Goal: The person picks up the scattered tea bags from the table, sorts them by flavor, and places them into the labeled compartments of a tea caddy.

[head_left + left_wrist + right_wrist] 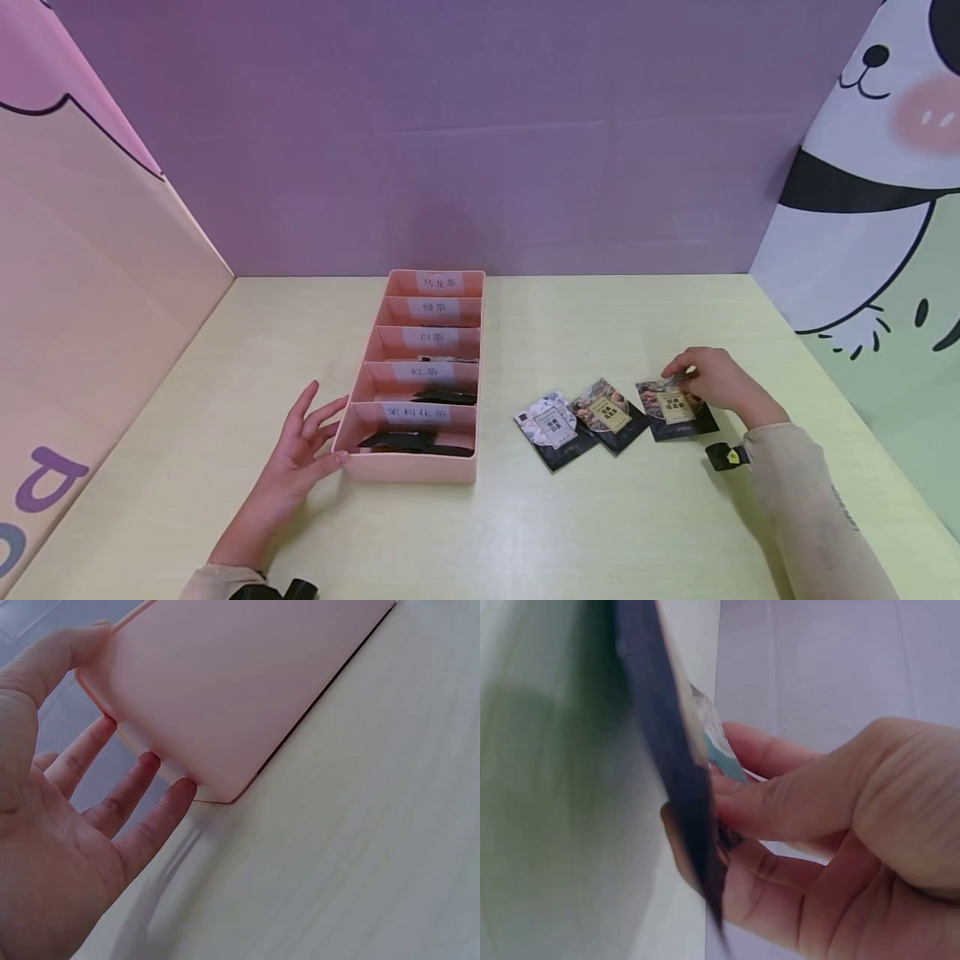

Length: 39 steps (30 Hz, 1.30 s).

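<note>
A long pink box (454, 472) with several labelled compartments stands left of the middle in the head view. My left hand (303, 454) touches its near left corner, fingers spread and only slightly bent. In the left wrist view, the thumb (71, 646) rests at the rim and the other fingertips touch near the corner. My right hand (720, 383) pinches the top edge of a dark tea packet (675, 412) with a pale label, thumb against fingers. Side-on in the right wrist view, this packet (671, 727) hides part of the fingers.
Two more tea packets, one with a white label (555, 427) and one with a yellow label (609, 414), lie overlapping between box and right hand. Dark packets (408, 440) sit in the nearer compartments. A purple wall (487, 133) stands behind the table, with printed panels either side.
</note>
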Motion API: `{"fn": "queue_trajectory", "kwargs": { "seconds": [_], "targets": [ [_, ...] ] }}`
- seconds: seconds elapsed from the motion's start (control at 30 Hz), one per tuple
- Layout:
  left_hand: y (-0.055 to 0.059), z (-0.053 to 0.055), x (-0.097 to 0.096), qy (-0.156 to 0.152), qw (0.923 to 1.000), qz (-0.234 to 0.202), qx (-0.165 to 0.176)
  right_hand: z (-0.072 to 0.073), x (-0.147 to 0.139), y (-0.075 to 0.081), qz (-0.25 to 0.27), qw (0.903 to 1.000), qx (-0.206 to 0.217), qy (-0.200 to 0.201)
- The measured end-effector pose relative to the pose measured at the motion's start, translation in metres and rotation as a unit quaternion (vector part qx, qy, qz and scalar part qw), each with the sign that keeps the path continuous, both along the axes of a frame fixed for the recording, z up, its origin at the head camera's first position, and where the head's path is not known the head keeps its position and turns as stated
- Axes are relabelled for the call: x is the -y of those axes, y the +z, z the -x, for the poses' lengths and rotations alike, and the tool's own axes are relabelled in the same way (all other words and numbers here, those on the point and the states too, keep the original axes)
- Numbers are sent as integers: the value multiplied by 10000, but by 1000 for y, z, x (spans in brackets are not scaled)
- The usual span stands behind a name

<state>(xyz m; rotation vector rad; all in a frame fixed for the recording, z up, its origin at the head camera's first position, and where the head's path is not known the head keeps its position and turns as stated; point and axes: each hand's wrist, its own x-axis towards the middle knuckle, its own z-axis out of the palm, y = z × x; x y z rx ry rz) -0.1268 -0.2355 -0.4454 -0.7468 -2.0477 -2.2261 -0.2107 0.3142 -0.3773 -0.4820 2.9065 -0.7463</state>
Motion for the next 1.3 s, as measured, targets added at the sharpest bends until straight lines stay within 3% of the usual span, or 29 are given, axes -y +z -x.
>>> {"fn": "queue_trajectory", "kwargs": {
  "seconds": [0.2,0.63,0.97,1.3],
  "targets": [
    [1,0,0,-46,10000,-49,26,-1,-3,4,66,9999,54,-92],
    [3,0,0,5,9999,8,114,-3,-4,15,181,9986,-412,-279],
    [2,1,0,-53,10000,-44,45,0,9,24,446,9948,-805,-441],
    [2,-1,0,11,9999,-13,168,6,30,36,525,9928,-1032,-305]
  ]
}}
